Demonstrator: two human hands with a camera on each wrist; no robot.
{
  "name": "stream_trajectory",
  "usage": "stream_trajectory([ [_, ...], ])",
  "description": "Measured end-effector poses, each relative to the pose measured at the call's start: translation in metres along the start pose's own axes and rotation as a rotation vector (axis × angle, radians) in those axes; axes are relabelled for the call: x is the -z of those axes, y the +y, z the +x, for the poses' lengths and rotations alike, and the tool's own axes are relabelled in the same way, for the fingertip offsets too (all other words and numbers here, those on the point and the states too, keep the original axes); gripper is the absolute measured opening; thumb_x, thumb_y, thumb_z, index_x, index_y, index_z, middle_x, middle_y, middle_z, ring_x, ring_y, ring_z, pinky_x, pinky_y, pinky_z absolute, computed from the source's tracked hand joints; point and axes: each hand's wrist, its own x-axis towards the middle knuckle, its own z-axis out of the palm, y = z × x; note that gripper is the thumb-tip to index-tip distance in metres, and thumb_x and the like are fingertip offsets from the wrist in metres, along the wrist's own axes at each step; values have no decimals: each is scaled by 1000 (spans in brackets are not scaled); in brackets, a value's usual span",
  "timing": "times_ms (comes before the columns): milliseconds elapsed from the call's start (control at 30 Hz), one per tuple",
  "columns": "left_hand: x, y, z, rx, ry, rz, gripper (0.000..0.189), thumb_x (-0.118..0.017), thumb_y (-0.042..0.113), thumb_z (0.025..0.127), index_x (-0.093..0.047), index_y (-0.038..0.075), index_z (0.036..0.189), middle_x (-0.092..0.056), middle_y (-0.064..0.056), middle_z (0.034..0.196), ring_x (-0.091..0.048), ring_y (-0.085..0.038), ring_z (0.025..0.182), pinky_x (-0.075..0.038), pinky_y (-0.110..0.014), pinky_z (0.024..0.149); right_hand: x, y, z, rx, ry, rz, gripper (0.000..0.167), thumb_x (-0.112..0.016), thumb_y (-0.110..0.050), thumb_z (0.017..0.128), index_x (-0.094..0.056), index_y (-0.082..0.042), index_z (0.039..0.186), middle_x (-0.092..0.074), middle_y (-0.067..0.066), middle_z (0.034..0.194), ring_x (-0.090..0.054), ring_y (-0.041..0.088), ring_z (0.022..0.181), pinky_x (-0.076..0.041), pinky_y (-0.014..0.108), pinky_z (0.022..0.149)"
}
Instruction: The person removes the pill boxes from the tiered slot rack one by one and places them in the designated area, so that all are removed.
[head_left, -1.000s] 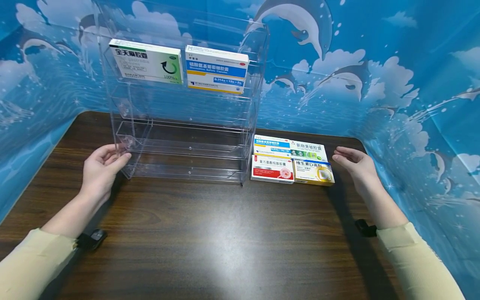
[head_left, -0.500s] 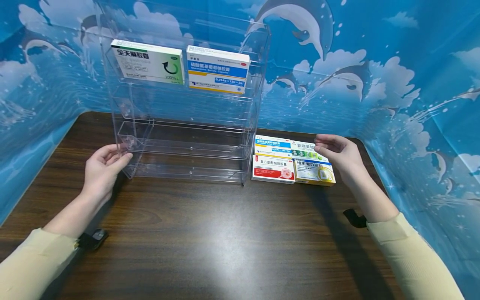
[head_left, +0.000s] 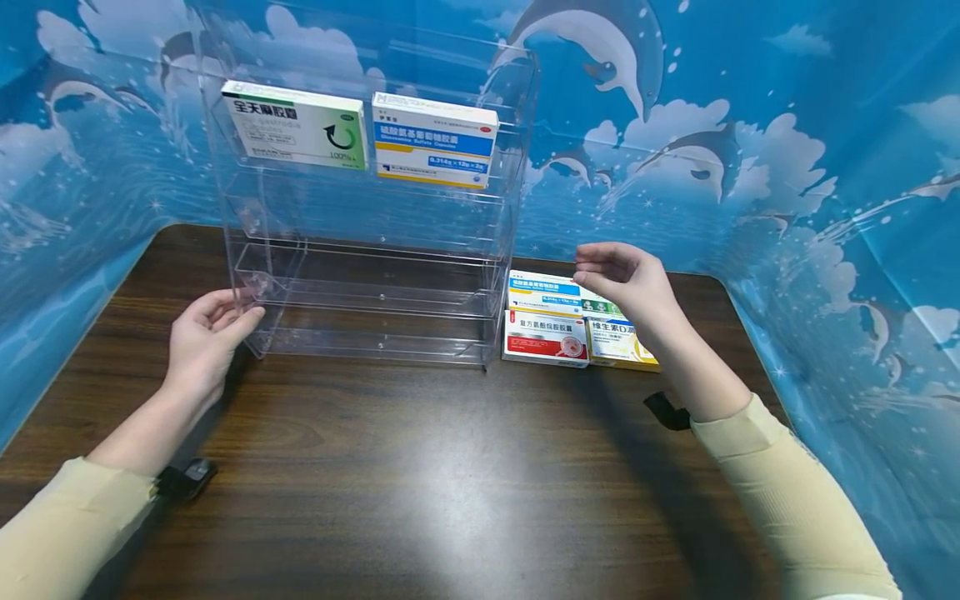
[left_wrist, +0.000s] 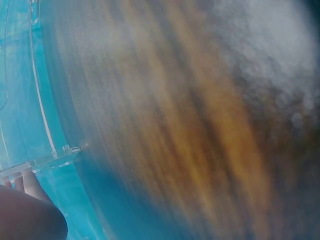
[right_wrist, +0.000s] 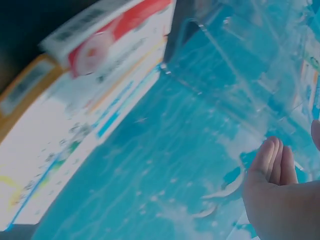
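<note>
A clear acrylic display rack (head_left: 382, 298) with several tiers stands on the table. My left hand (head_left: 202, 337) grips the lower left side panel of the rack, thumb in front; in the left wrist view the thumb (left_wrist: 30, 215) and fingertips meet its clear edge. My right hand (head_left: 626, 283) hovers above the boxes right of the rack, its fingers loosely bent with nothing between them. Below it lie a blue-and-white box (head_left: 543, 293), a green-and-white box (head_left: 597, 307) partly hidden by the hand, a red-and-white box (head_left: 546, 337) and a yellow-and-white vitamin D box (head_left: 618, 342).
On an upper tier of the rack stand a green-and-white capsule box (head_left: 296, 127) and a blue-and-white glucosamine box (head_left: 435, 140). A dolphin-print backdrop (head_left: 637, 150) rises behind and beside the dark wooden table (head_left: 420, 467).
My right hand has moved left from the right side of the boxes to above them, toward the rack. My left hand keeps its grip on the rack.
</note>
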Motion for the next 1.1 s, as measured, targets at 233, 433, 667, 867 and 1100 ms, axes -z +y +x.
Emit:
stream_trajectory([
  [233,0,-1,0,-4,0,-19,31,-70,-10,94,-70,20,100,-73,17,98,-70,10,89,-55,-1,78,-19,-25,12,75,-22,56,35,-75,-14,100,-69,-7,134,-73,-7,117,-69,9,110,-60,18,96],
  [433,-1,0,-1,-4,2,-8,28,-70,-9,95,-69,19,102,-72,18,99,-68,10,91,-54,0,79,-32,-46,21,134,-22,94,29,-76,-10,99,-73,-7,127,-74,-4,114,-69,11,106,-60,21,95],
  [667,-1,1,-1,1,4,-31,29,-70,-9,94,-70,19,101,-73,17,99,-69,9,90,-55,-1,79,-46,-64,31,227,1,89,31,-77,-7,97,-72,-2,127,-74,5,117,-70,14,105,-61,23,97],
  [867,-1,2,0,8,3,-34,28,-70,-9,95,-69,19,101,-73,17,100,-69,9,90,-55,-1,78,-56,-81,38,318,19,37,31,-78,-5,96,-72,-1,126,-73,6,116,-70,15,102,-61,25,99],
  [1100,-1,1,0,11,7,-39,29,-70,-10,95,-69,19,101,-73,17,99,-70,9,89,-56,-2,78,-66,-95,52,405,49,-29,29,-77,-3,96,-73,0,124,-73,16,118,-69,15,98,-62,27,98],
])
